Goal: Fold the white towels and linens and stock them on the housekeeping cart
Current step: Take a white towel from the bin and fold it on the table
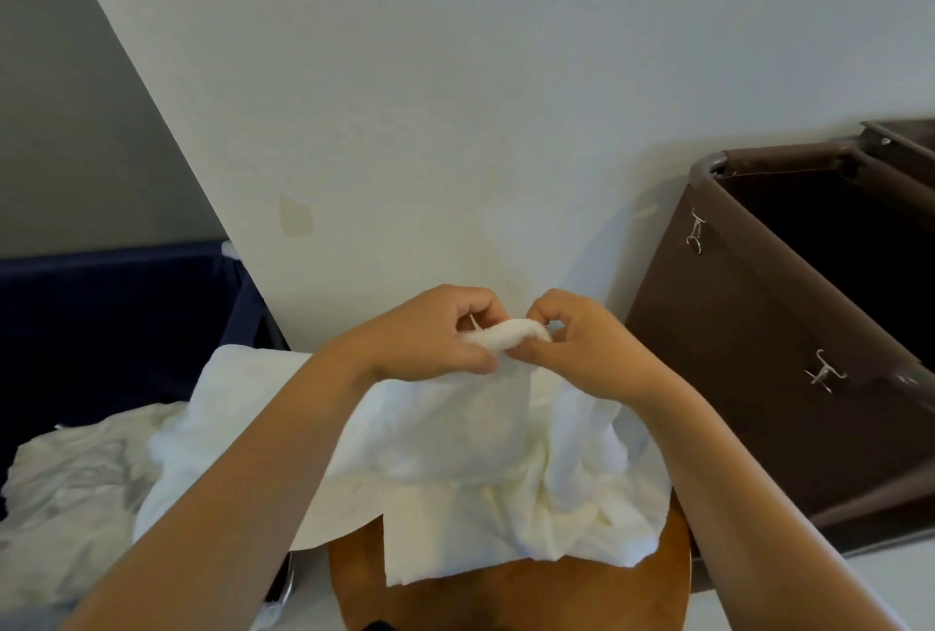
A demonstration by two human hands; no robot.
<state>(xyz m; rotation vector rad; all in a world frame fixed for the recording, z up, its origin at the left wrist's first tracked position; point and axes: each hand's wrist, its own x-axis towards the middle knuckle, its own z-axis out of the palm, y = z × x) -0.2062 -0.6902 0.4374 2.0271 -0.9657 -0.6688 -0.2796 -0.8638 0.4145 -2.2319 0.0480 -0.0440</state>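
both hands are up in front of the white wall (455,74), working close together. the left hand (430,334) and the right hand (587,342) each pinch the same bunched-up edge of a white towel (455,433), thumbs and curled fingers clamped on the little roll of cloth between them, knuckles almost touching. the rest of the towel hangs down from that grip and spills in loose folds over a round wooden tabletop (536,595) just below.

off to the left, a crumpled heap of white linens (76,489) lies in front of a dark blue hamper (116,296). to the right stands a brown fabric bin (759,327) with metal hooks (695,231) on its side, open at the top, and i can't see anything inside it. it looks like part of the housekeeping cart, though that's a guess.

my read: this is the very start of a fold, with the hands hunting along the hem for the corners. nothing here is folded yet. next, the hands need to slide apart along that edge, one to each corner, to pull the towel taut and flat. the cloth is limp and bunched, so a loose pinch could let the hem slip, and the hanging part may drag on the tabletop.
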